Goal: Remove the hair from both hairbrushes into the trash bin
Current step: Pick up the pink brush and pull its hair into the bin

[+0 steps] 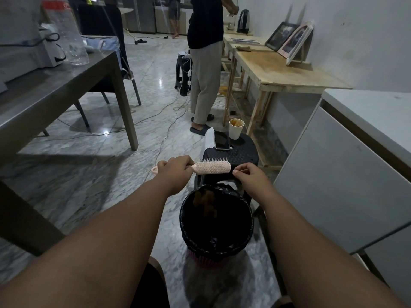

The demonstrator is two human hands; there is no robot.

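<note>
Pink hairbrush (212, 167) is hovering above the black-lined trash bin (216, 221); left hand (175, 168) is wrapping its handle, right hand (248, 174) is pinching at the tip. Better pulling strands off downward, directly over the opening.

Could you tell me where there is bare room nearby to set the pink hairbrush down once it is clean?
The black stool is crowded at its far end by the phone and paper cup; its near part, behind the hairbrush, looks bare. The white counter on the right and the marble floor left of the trash bin are open too.
</note>
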